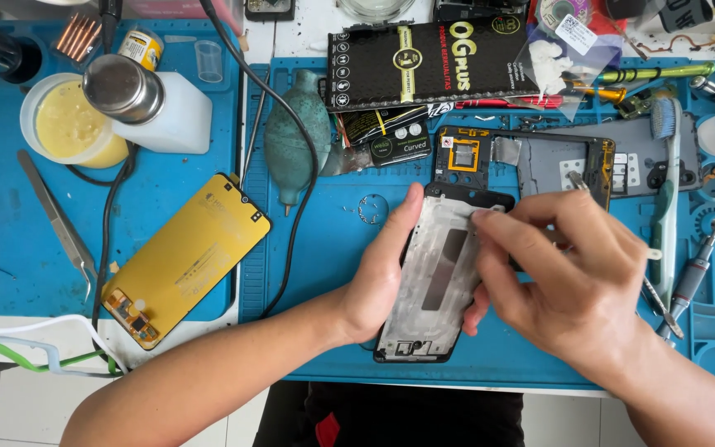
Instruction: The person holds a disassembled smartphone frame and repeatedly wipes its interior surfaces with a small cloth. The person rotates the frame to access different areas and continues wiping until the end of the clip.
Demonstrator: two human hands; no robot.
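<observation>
My left hand (378,277) holds a phone's metal mid-frame (440,277) by its left edge, tilted over the blue work mat (333,248). My right hand (577,273) rests on the frame's right side, its fingertips pinched at the frame's top right corner. I cannot tell whether anything is between those fingertips. A yellow-backed phone screen (184,257) lies to the left. Just beyond my hands lies a grey phone back housing (556,161).
Tweezers (59,223), a yellowish tub (68,124), a white pump bottle (155,103) and a black cable (299,149) are on the left. A teal air blower (295,136), a black flat package (428,62), a toothbrush (665,199) and a screwdriver (693,273) lie around.
</observation>
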